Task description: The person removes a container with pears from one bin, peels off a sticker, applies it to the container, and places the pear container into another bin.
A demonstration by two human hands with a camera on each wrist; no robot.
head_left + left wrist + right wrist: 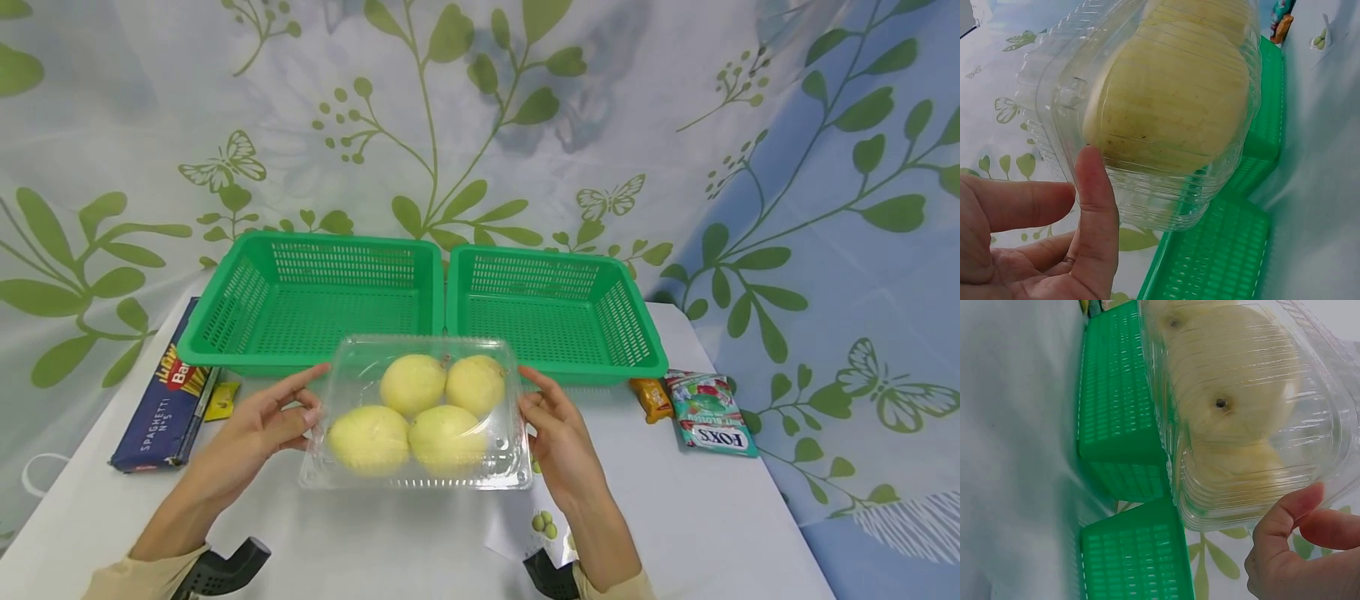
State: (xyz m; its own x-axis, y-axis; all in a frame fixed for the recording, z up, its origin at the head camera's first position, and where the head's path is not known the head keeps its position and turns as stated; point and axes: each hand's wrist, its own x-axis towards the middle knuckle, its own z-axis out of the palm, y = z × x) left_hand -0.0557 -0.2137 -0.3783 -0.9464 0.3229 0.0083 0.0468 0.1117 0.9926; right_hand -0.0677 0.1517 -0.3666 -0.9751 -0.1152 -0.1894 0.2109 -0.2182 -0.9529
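Between my two hands is a clear plastic clamshell box point(427, 412) with several pale yellow round fruits point(446, 440) inside. It is held up over the table in front of the green baskets, its near edge low. My left hand point(258, 429) grips its left side, and in the left wrist view a fingertip point(1092, 164) presses the box wall beside a fruit. On the other side, my right hand point(558, 442) holds the right edge. The right wrist view has my thumb and finger point(1282, 515) at the rim, and dark stem hollows on the fruits.
Two green plastic baskets point(311, 362) stand side by side at the back. A blue spaghetti box point(161, 412) and a small yellow packet point(222, 401) lie at left. To the right are an orange packet point(652, 400) and a Fox's candy bag point(711, 412). A printed sheet point(517, 525) lies under the right arm.
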